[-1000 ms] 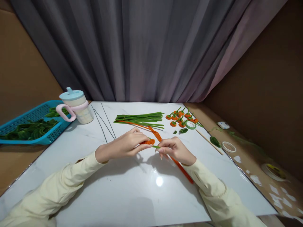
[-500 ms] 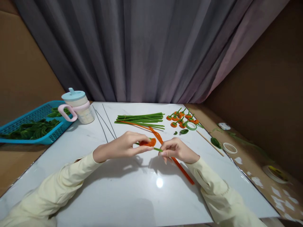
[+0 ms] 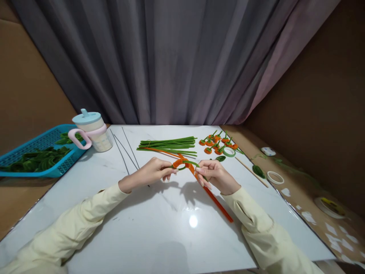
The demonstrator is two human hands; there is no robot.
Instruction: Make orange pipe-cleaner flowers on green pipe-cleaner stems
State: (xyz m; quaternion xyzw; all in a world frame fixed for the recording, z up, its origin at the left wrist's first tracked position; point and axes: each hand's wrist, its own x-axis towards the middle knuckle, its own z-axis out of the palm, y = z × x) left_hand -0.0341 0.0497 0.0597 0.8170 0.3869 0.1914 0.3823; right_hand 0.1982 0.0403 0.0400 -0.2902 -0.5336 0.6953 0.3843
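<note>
My left hand [image 3: 155, 172] pinches one end of a green pipe cleaner [image 3: 191, 162], close to an orange coiled piece [image 3: 179, 163] that sits on it. Its other end is between the thumb and fingers of my right hand [image 3: 217, 176], so the green strand makes a curved loop between both hands above the table. Under my hands, orange pipe cleaners [image 3: 219, 206] lie slantwise. Just beyond is a bundle of green pipe cleaners [image 3: 168, 143]. Several small orange pieces with green stems [image 3: 209, 143] are grouped at the back right.
A blue basket [image 3: 58, 167] of green pieces and a lidded cup [image 3: 98, 131] stand at the left, beside thin dark wires [image 3: 125, 150]. On the right are green tape [image 3: 229, 152], a green leaf [image 3: 220, 158], a wooden stick [image 3: 251, 172] and a white tape roll [image 3: 275, 177].
The orange coil has turned and moved slightly up, and its ring opening now shows. The green pipe cleaner now bows in a loop toward my right hand, which has risen a little.
</note>
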